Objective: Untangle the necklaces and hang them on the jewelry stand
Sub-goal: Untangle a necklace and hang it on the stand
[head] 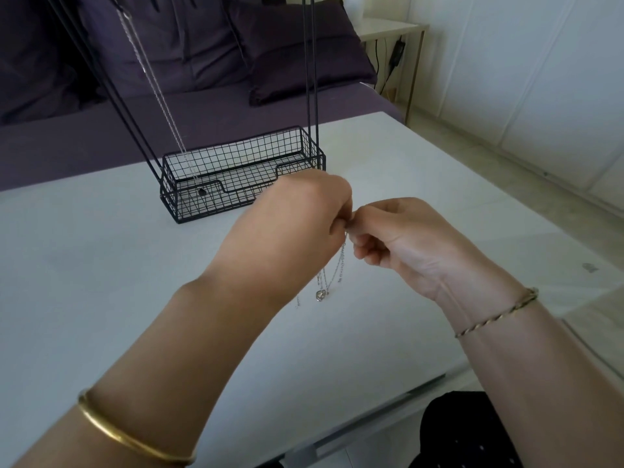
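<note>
Desk [101,298], white and wide, carries the black wire jewelry stand [243,170] at its far side. One silver chain [158,96] already hangs down into the stand's basket. In front of the stand, raised off the desk, the left hand [297,217] and right hand [405,238] meet. The fingers of both are curled tight, pinching the top of the tangled necklaces [332,275], which dangle below with a small pendant [320,294] lowest. These chains look light, limp and thin — likely to kink or snap if yanked — so they are best pinched close to the knot and teased apart gently.
</note>
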Demonstrator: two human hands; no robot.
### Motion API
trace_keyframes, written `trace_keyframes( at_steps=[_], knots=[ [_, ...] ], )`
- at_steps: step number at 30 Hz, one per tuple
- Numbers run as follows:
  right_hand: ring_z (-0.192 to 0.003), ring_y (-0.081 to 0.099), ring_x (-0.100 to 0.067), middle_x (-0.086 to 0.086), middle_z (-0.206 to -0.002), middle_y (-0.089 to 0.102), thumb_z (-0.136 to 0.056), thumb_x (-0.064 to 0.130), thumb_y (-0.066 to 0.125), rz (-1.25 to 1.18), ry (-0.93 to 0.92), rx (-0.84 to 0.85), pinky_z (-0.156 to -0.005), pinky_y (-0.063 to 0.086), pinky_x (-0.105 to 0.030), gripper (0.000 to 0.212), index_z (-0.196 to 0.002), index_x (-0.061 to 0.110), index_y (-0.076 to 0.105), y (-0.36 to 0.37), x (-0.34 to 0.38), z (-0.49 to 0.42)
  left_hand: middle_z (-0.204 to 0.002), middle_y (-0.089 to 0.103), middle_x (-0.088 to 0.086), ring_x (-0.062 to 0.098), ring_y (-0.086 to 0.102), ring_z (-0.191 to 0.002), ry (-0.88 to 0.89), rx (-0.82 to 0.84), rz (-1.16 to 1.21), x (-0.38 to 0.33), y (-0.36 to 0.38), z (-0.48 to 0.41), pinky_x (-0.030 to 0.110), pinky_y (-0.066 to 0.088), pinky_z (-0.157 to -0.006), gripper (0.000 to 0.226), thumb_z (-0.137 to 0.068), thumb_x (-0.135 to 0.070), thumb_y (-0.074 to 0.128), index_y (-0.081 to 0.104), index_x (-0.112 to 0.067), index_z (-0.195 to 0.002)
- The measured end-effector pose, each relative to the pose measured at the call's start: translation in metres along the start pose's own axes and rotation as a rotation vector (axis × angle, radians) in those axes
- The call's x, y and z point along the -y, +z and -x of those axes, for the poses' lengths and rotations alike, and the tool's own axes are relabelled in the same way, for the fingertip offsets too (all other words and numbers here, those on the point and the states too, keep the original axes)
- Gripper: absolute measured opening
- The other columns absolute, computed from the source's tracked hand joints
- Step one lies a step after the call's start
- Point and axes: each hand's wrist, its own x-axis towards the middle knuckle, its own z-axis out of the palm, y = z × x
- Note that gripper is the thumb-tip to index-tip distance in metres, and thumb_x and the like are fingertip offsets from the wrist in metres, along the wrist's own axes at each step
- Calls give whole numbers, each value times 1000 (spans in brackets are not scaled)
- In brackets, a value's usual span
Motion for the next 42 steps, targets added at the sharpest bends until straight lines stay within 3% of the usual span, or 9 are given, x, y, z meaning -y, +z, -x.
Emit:
trace_keyframes(
  at_steps=[10, 17, 20, 23, 26, 28, 33, 38, 42],
  knots=[
    [-47, 50, -11, -2, -57, 50, -80, 3, 57, -154, 80, 56, -52, 39, -20, 13, -68, 8, 57, -1, 3, 3, -93, 59, -2, 21, 56, -81, 27, -33, -17, -1, 2, 1, 41, 50, -72, 12, -89, -11, 52, 63, -13, -94],
    [-47, 52, -9, -2, -56, 52, -79, 3, 58, -190, 30, 0, -52, 41, -18, 19, -61, 9, 58, 1, -1, 2, -87, 56, 2, 23, 55, -78, 56, -104, -11, 0, 9, 1, 42, 49, -66, 6, -86, -11, 51, 58, -9, -86],
    [-48, 53, -8, -3, -60, 54, -78, 3, 58, -225, 9, 28, -56, 41, -19, 10, -70, 7, 62, 2, -1, 3, -79, 54, -6, 9, 51, -68, 45, -136, 80, 3, 12, 1, 25, 44, -58, 5, -85, -14, 53, 55, -13, -81],
    [-51, 54, -9, -1, -58, 54, -77, 2, 58, -250, -14, 22, -58, 41, -20, 16, -63, 10, 61, 1, -1, 2, -64, 57, -20, -2, 49, -52, -116, -108, 360, 7, 13, 4, 9, 34, -47, 12, -86, -10, 57, 59, -20, -79],
    [-55, 54, -9, 2, -56, 56, -76, 0, 58, -208, -108, -1, -60, 41, -21, 24, -57, 14, 62, 0, -1, 1, -64, 63, -21, -5, 49, -45, -295, -44, 630, 12, 11, 5, 5, 33, -44, 13, -89, -13, 60, 69, -23, -91],
    [-57, 52, -9, 2, -56, 57, -76, -1, 58, -164, -204, -1, -59, 40, -20, 26, -56, 15, 63, 0, -1, 2, -52, 58, -20, -3, 46, -43, -324, 12, 728, 13, 9, 6, 10, 35, -47, 12, -89, -14, 61, 71, -21, -89],
    [-60, 47, -9, -1, -60, 56, -76, -4, 59, 36, -430, -48, -55, 37, -17, 23, -62, 14, 64, 0, -1, 4, -48, 55, -16, 0, 39, -41, -376, 77, 784, 13, 6, 5, 19, 36, -49, 11, -88, -16, 63, 68, -15, -79],
    [-51, 46, 0, 15, -54, 53, -73, 1, 60, 215, -610, -51, -50, 34, -9, 19, -64, 17, 61, 1, -1, 5, -40, 48, -17, 3, 33, -39, -397, 142, 768, 13, 4, 6, 18, 33, -45, 16, -93, -16, 55, 63, -10, -79],
    [-54, 48, -3, 10, -57, 55, -67, 8, 56, 274, -691, -89, -51, 36, -12, 8, -64, 15, 59, 6, -1, 5, -57, 53, -7, 6, 31, -38, -472, 200, 911, 12, 3, 5, 18, 30, -42, 20, -94, -14, 50, 60, -6, -78]
  ],
)
